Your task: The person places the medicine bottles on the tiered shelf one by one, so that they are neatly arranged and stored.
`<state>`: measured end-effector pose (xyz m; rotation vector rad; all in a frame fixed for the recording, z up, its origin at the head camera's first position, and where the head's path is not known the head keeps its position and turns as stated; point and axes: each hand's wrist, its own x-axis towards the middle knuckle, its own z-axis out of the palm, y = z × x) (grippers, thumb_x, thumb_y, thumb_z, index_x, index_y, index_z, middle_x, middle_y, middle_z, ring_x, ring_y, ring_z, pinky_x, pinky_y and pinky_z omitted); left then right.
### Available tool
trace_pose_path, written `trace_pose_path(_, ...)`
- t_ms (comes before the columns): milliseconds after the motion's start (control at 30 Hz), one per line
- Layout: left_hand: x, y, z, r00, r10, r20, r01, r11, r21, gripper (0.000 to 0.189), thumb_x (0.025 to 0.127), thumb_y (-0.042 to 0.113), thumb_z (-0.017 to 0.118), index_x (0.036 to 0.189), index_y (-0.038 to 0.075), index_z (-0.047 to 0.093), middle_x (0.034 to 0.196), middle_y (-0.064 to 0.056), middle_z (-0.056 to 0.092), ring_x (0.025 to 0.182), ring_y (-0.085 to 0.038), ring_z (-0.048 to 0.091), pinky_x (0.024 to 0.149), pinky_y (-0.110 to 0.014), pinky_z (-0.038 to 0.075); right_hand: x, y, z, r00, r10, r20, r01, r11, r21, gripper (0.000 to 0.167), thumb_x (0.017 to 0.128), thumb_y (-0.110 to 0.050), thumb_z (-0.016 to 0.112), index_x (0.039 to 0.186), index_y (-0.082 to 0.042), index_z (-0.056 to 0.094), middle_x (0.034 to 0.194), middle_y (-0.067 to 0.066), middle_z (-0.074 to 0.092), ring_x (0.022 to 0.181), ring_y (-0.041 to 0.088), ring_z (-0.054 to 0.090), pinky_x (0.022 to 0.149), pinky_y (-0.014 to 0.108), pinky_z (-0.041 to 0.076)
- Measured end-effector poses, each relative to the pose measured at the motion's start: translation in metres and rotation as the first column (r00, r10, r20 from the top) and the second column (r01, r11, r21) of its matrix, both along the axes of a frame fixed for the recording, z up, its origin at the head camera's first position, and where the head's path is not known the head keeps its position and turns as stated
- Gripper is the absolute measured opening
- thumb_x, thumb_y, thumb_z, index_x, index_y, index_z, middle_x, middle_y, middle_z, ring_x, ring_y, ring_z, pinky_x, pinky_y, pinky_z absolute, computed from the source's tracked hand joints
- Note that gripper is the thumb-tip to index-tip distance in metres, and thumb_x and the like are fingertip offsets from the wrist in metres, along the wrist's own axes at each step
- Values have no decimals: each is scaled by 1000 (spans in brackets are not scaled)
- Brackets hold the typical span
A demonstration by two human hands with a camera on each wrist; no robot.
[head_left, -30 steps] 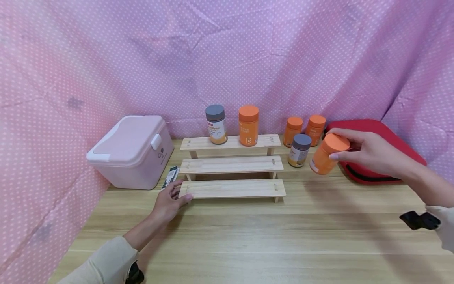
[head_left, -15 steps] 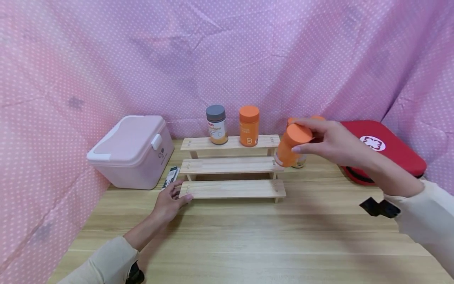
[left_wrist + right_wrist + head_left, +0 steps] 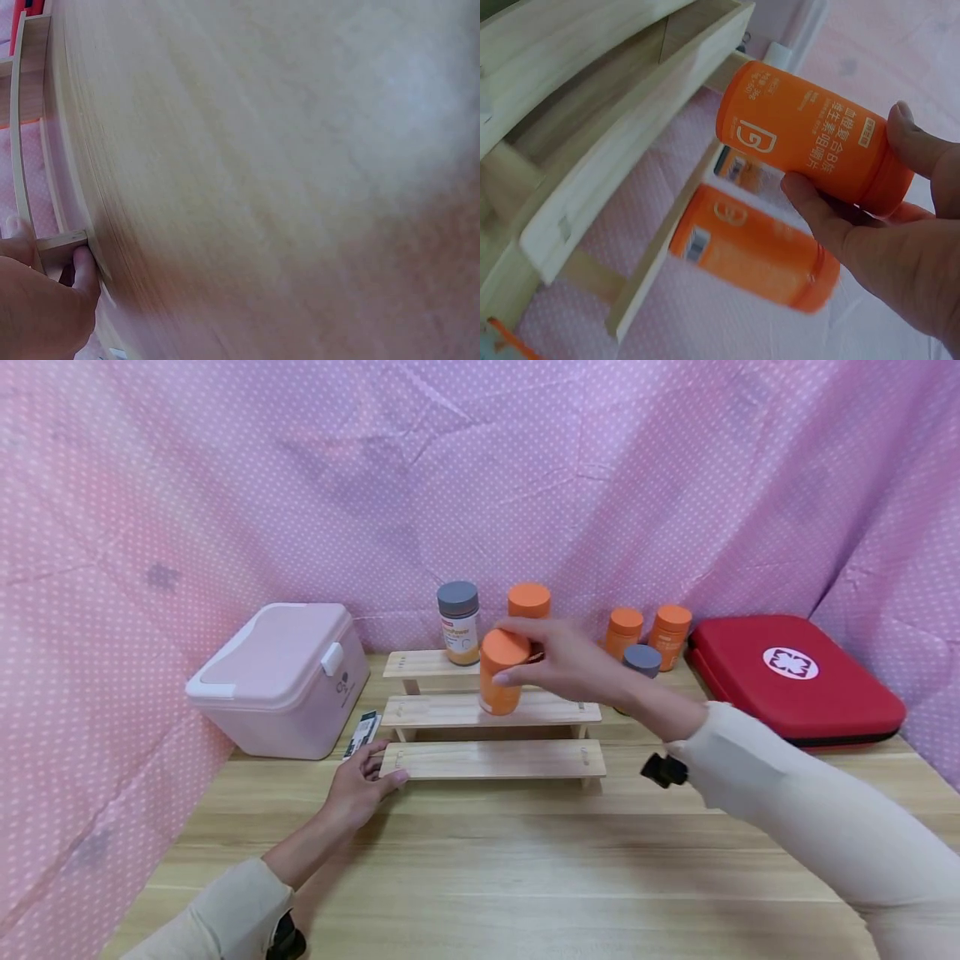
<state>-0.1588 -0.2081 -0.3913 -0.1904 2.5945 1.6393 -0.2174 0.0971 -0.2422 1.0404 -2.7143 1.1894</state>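
The right hand [image 3: 555, 656] is gripping an orange jar [image 3: 501, 681] around its lid end, tilting it slightly over the middle shelf [image 3: 420, 710] of a three-tier wooden rack [image 3: 491, 760]; whether its base is touching that shelf, I cannot tell. The left hand [image 3: 360, 785] is pinching the left end of the rack's lowest shelf, the thumb lying on top.

Directly behind the held jar, a second orange jar [image 3: 529, 599] is standing on the top shelf, partly hidden by the right hand, and a grey-lidded jar [image 3: 459, 625] is standing to its left. Beyond the right forearm, two more orange jars [image 3: 623, 631] are standing on the counter [image 3: 480, 877], and the forearm is covering much of another grey-lidded jar [image 3: 642, 660] there. A red case [image 3: 795, 672] is lying farther right. At the left, a pink box [image 3: 277, 681] is sitting near the rack, with a small packet [image 3: 362, 733] lying between them. Dotted pink cloth [image 3: 480, 468] is hanging behind everything.
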Motion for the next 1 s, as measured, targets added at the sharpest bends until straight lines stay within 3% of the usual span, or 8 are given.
trace_pose_path(200, -1, 2, 1, 1000, -1, -9, 1, 1000, -7, 64, 89, 9, 69, 143, -1, 37, 131, -23, 56, 116, -29, 55, 98, -37, 46, -15, -34, -11, 1000, 27, 15, -27, 999, 23, 46, 82, -24, 78, 124, -16, 61, 99, 0, 62, 86, 16, 55, 76, 29, 47)
trace_pose_path(333, -2, 3, 1, 1000, 2, -10, -2, 1000, -9, 64, 88, 9, 69, 143, -1, 38, 130, -22, 56, 116, -28, 55, 99, -38, 45, -20, -45, -12, 999, 33, 22, -34, 998, 58, 52, 81, -25, 79, 127, -15, 59, 100, 0, 63, 88, 16, 55, 77, 29, 46)
trace_pose_path(567, -2, 2, 2, 1000, 1, -11, -2, 1000, -9, 63, 89, 8, 69, 142, 0, 38, 130, -22, 56, 115, -28, 55, 99, -37, 46, -26, -51, -10, 997, 56, 51, -62, 989, 131, 56, 82, -23, 78, 133, -12, 55, 109, 4, 64, 97, 18, 58, 86, 33, 48)
trace_pose_path(1000, 1, 2, 0, 1000, 11, 8, -11, 1000, -13, 64, 89, 9, 69, 143, 0, 37, 130, -22, 56, 115, -28, 55, 99, -39, 45, -25, -50, -11, 996, 32, 81, -42, 992, 122, 67, 82, -23, 79, 141, -10, 49, 119, 6, 63, 103, 21, 59, 90, 33, 49)
